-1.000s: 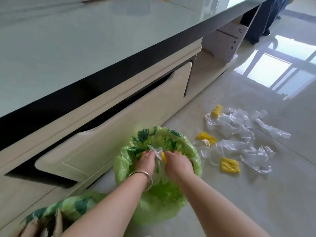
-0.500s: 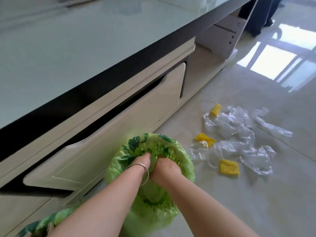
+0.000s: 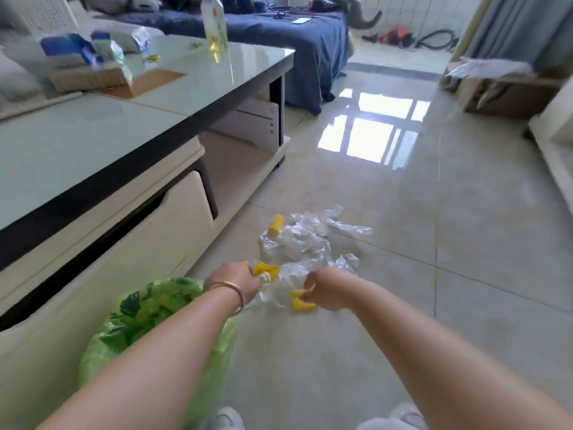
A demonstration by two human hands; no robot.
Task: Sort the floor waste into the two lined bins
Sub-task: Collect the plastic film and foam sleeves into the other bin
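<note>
A bin lined with a green leaf-print bag [image 3: 145, 311] stands on the floor by the coffee table, under my left forearm. Ahead of it lies a heap of crumpled clear plastic film [image 3: 305, 243] with yellow foam nets in it. My left hand [image 3: 235, 279], with a bangle on its wrist, pinches one yellow foam net [image 3: 266, 269] together with some film. My right hand [image 3: 324, 290] is closed on a second yellow foam net [image 3: 299, 302]. A third yellow net [image 3: 276, 224] lies at the heap's far left edge. Only one bin shows.
The glass-topped coffee table [image 3: 93, 144] with a half-open drawer [image 3: 148, 231] runs along the left. On it stand a bottle [image 3: 214, 29] and a basket of packets [image 3: 90, 76]. A blue sofa [image 3: 294, 41] is behind it and a cardboard box [image 3: 508, 94] at right. My shoes [image 3: 400, 417] show below.
Both hands have left the green-lined bin and reached forward to the waste heap, each closing on a yellow foam net. The camera has tilted up, showing the room.
</note>
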